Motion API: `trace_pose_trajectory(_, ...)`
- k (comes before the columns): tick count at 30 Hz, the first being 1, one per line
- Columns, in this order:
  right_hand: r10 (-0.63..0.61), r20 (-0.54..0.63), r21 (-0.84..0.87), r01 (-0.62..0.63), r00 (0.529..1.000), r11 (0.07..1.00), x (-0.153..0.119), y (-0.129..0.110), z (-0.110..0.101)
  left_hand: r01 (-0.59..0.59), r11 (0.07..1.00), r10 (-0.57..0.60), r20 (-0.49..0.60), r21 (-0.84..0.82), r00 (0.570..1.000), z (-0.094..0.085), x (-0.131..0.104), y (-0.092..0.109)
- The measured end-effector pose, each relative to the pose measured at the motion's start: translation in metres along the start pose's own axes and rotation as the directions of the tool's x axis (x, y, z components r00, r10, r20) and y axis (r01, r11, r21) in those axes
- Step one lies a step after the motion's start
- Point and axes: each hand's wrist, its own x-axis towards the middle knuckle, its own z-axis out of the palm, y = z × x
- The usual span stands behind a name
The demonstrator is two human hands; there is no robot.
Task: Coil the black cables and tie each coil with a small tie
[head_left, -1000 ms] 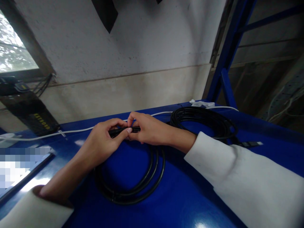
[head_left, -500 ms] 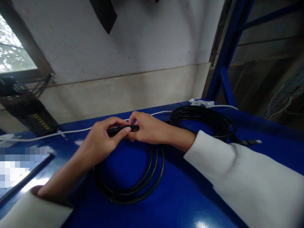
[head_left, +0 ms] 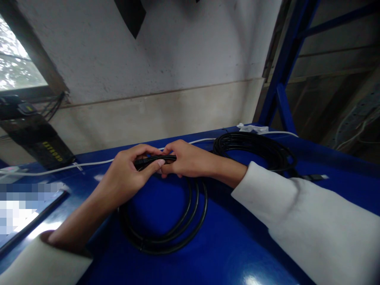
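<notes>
A coiled black cable (head_left: 175,247) hangs in a loop below my hands, close over the blue table (head_left: 231,245). My left hand (head_left: 133,166) is closed round the top of the coil, its thumb lying along the bunched strands. Right beside it, my right hand (head_left: 187,158) is closed on the same strands, with thumb and forefinger pinched near the left fingertips. A thicker black part, perhaps a plug end, shows in the left palm. Whether the right fingers also hold something small is hidden.
A second black cable coil (head_left: 252,146) lies at the back right, its connector end (head_left: 317,177) pointing right. A white cord (head_left: 92,163) runs along the rear edge. A black bag (head_left: 50,142) stands at the left, and a crumpled clear plastic piece (head_left: 252,128) lies behind the far coil.
My right hand has shifted slightly to the right along the strands, and its fingers have curled lower. My left hand keeps its hold on the coil.
</notes>
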Motion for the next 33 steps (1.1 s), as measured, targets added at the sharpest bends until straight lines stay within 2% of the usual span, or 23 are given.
trace_pose_trajectory(6,0.030,-0.027,-0.021,-0.031,0.999,0.999,-0.0004,-0.0020,-0.0008,-0.010,0.999,0.011,0.023,-0.035,1.000,-0.0011,-0.0014,-0.0007)
trace_pose_trajectory(14,0.017,0.008,0.082,-0.018,1.000,0.996,0.0011,-0.0003,0.0008,-0.033,0.999,0.033,0.035,-0.014,0.999,-0.0029,-0.0006,-0.0030)
trace_pose_trajectory(19,-0.033,0.035,0.141,0.027,0.999,0.990,-0.0003,-0.0033,0.0000,-0.037,0.999,0.038,0.041,-0.004,0.998,-0.0050,-0.0005,-0.0053)
trace_pose_trajectory(33,0.056,0.004,0.173,-0.056,0.998,0.983,0.0009,-0.0004,-0.0018,-0.065,0.997,0.064,0.045,0.029,0.997,-0.0057,-0.0018,-0.0055)
